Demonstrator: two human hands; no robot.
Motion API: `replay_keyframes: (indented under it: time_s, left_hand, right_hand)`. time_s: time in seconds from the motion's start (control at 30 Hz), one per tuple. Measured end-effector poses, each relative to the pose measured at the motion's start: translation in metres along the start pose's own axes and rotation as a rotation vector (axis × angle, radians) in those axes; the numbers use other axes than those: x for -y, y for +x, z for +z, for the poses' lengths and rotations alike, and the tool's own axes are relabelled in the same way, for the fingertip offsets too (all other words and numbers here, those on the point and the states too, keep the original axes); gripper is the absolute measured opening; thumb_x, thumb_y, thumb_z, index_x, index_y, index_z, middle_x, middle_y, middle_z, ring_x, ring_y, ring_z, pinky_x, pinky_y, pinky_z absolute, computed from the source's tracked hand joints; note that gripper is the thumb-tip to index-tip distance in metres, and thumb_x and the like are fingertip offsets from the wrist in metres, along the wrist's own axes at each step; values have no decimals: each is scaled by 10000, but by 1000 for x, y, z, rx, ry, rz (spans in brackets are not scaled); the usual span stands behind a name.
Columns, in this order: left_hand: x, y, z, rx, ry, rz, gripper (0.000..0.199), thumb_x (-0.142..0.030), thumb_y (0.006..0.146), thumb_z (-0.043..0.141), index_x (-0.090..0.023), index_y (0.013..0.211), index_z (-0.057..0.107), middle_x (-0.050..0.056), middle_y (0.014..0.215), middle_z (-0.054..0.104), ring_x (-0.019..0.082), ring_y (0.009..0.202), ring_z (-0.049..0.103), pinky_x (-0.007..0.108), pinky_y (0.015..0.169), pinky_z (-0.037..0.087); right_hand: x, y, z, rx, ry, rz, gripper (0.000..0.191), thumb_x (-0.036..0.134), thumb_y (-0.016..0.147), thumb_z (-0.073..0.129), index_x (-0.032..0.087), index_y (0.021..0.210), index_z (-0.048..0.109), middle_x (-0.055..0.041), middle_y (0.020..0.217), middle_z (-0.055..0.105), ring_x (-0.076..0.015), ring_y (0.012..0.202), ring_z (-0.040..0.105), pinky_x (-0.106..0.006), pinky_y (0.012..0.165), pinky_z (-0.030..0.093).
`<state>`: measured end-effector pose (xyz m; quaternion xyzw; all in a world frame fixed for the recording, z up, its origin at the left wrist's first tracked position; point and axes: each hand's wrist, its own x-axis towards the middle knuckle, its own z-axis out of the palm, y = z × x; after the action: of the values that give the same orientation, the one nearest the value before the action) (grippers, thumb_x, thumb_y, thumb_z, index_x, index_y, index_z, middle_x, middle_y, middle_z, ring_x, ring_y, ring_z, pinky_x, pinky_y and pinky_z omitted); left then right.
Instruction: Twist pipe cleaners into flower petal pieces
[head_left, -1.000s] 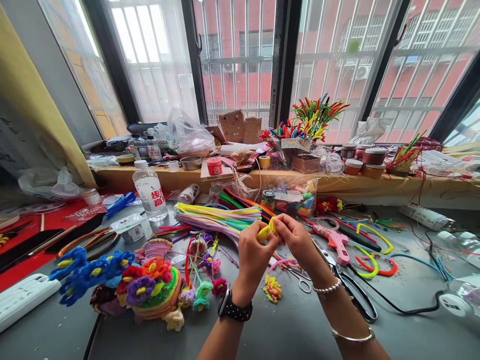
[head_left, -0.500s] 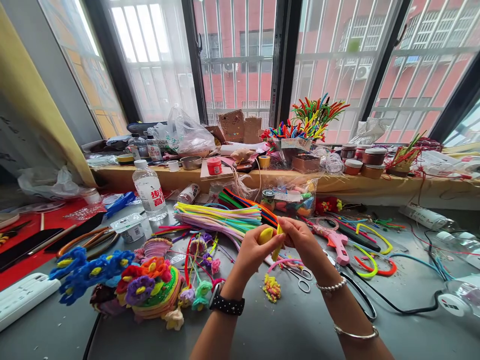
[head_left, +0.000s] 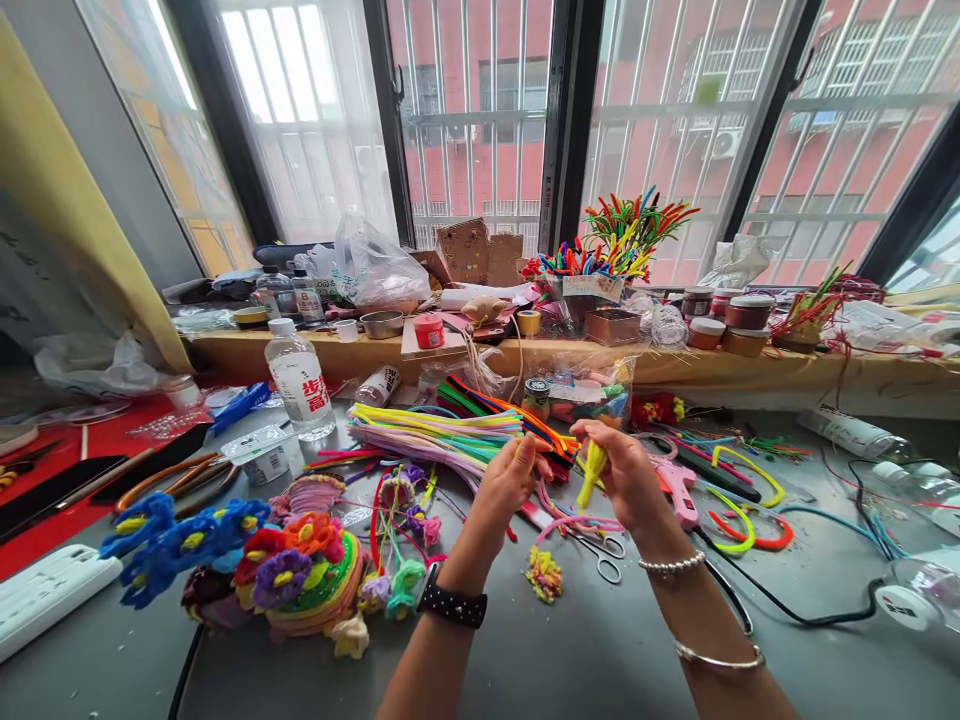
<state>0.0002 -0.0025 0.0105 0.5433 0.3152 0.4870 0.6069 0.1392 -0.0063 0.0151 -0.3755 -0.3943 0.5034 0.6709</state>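
Note:
My right hand [head_left: 616, 470] is closed round a yellow fuzzy piece [head_left: 592, 472], which hangs down from its fingers. To its left, my left hand [head_left: 511, 487] has its thumb and fingers bent together; whatever may be between them is too small to make out. The two hands are apart. Behind them lies a bundle of pastel pipe cleaners [head_left: 435, 430], with orange and black ones beside it. Scissors [head_left: 606, 558] and a small yellow and pink fuzzy cluster [head_left: 544, 575] rest on the grey table below the hands.
Pipe-cleaner flowers [head_left: 289, 575] stand at the left, near a water bottle [head_left: 298, 385] and a power strip [head_left: 56, 598]. A pink glue gun [head_left: 679, 490] with a black cable is on the right. Jars [head_left: 748, 313] and a box of pipe cleaners line the sill.
My hands have moved apart, the left one to the left and the right one to the right. The yellow piece has gone with my right hand and left my left hand.

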Motion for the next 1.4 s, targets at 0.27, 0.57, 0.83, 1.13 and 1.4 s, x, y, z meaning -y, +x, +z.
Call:
replay_keyframes:
  time_s: [0.27, 0.57, 0.83, 1.13, 1.4]
  left_hand:
    - [-3, 4, -5, 53, -514, -197, 435, -437, 818, 303, -101, 827, 580, 0, 566, 462, 54, 421, 333, 206, 490, 342]
    - [1, 3, -4, 103, -566, -261, 281, -292, 793, 384, -122, 864, 596, 7, 643, 486, 70, 507, 427, 232, 568, 395]
    - [2, 1, -5, 35, -295, -102, 181, -324, 676, 606, -143, 674, 601, -3, 649, 576, 86, 646, 509, 211, 675, 379]
    - [-5, 1, -4, -90, -155, -113, 274, -316, 519, 710, -113, 698, 662, 1, 621, 586, 79, 568, 485, 199, 590, 384]
    - [1, 6, -28, -122, 438, -6, 170, -303, 650, 555, -135, 642, 585, 16, 602, 598, 142, 617, 535, 235, 593, 398]
  right_hand:
    - [3, -2, -2, -26, -40, 50, 281, 327, 582, 654, 141, 449, 491, 60, 425, 405, -31, 389, 296, -174, 376, 217]
    - [5, -4, 4, 83, -174, 88, 332, 406, 597, 643, 145, 464, 486, 51, 394, 437, -25, 319, 269, -195, 341, 125]
    - [7, -2, 2, 91, -364, -31, 398, 452, 655, 577, 157, 428, 437, 56, 350, 366, -45, 343, 285, -214, 361, 154]
    - [-1, 2, -3, 161, -362, -24, 376, 432, 658, 577, 161, 440, 435, 56, 420, 348, -52, 394, 251, -219, 384, 164]
    - [-4, 8, -14, 20, -535, -48, 316, 386, 609, 623, 164, 429, 486, 45, 355, 446, -60, 320, 335, -210, 354, 200]
